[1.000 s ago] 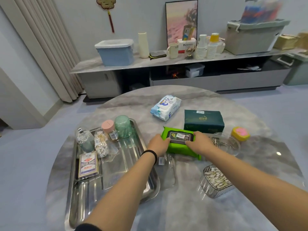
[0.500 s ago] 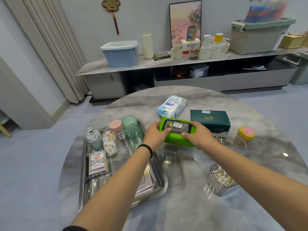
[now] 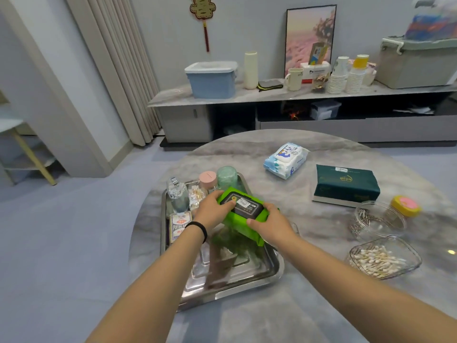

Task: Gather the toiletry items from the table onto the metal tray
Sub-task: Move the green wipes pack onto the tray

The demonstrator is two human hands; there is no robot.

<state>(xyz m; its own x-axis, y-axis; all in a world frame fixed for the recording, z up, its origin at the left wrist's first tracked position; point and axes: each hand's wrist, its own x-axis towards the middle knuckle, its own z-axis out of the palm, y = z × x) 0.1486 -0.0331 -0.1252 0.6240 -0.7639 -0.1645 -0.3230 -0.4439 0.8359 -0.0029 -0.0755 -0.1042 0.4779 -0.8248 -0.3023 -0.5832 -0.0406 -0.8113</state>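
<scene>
Both hands hold a green wipes pack (image 3: 243, 214) with a black lid, tilted above the metal tray (image 3: 247, 280). My left hand (image 3: 212, 209) grips its left end and my right hand (image 3: 272, 225) its right end. At the tray's far end stand a clear bottle (image 3: 176, 198), a bag of cotton swabs (image 3: 195, 196), a pink-capped jar (image 3: 207, 179) and a green cup (image 3: 227, 177). A card deck (image 3: 180, 225) lies by the tray's left rim. On the table to the right lie a white-blue wipes pack (image 3: 285, 160) and a dark green tissue pack (image 3: 346, 185).
On the round marble table (image 3: 321, 305), at the right, sit a clear jar of metal clips (image 3: 376, 222), its yellow lid (image 3: 405, 206) and a clear box of cotton swabs (image 3: 382, 259). A low cabinet with boxes and cups stands behind the table.
Both hands have lifted the green wipes pack off the table and carried it left, from beside the dark green tissue pack to above the tray.
</scene>
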